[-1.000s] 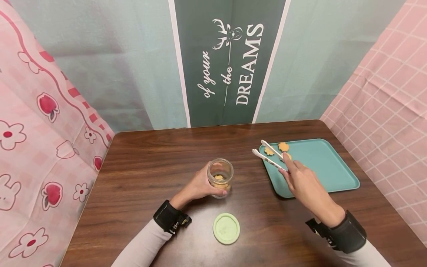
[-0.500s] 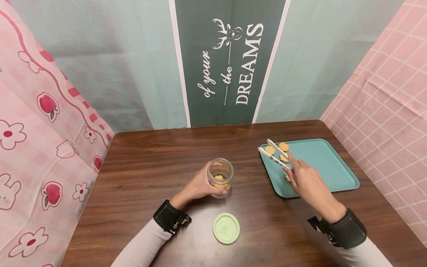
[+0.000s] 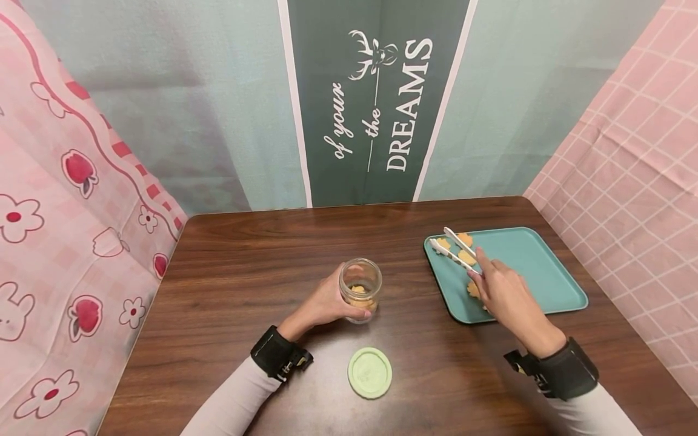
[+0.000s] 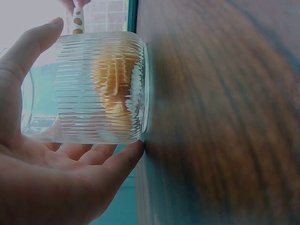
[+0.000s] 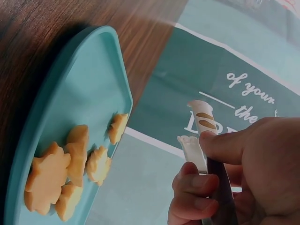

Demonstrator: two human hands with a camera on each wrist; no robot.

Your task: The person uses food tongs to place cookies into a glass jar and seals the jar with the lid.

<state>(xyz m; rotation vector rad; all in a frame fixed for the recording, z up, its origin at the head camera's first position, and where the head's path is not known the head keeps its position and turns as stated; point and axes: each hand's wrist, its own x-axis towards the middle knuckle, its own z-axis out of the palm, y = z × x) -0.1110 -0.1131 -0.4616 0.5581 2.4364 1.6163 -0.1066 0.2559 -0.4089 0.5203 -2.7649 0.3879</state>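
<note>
In the head view my left hand [image 3: 329, 298] grips a clear glass jar [image 3: 361, 272] that stands on the table. Flower-like cookies lie low inside it; the left wrist view shows these orange cookies [image 4: 112, 77] through the ribbed glass, the thumb and fingers on either side. My right hand [image 3: 509, 300] holds white tongs [image 3: 448, 252] with gold spots over the left part of a teal tray [image 3: 537, 266]. Their tips are apart, with nothing between them in the right wrist view. Several cookies [image 5: 47, 180] lie on the tray below; the hand partly hides them in the head view.
A pale green round lid [image 3: 369, 373] lies on the brown wooden table [image 3: 245, 260] in front of the jar. Fabric hangs behind the table, and pink cloths [image 3: 627, 139] hang along both sides.
My right hand has moved slightly right with the tongs, so their tips are now over the tray's left cookies instead of past its edge. The left hand and jar have not moved.
</note>
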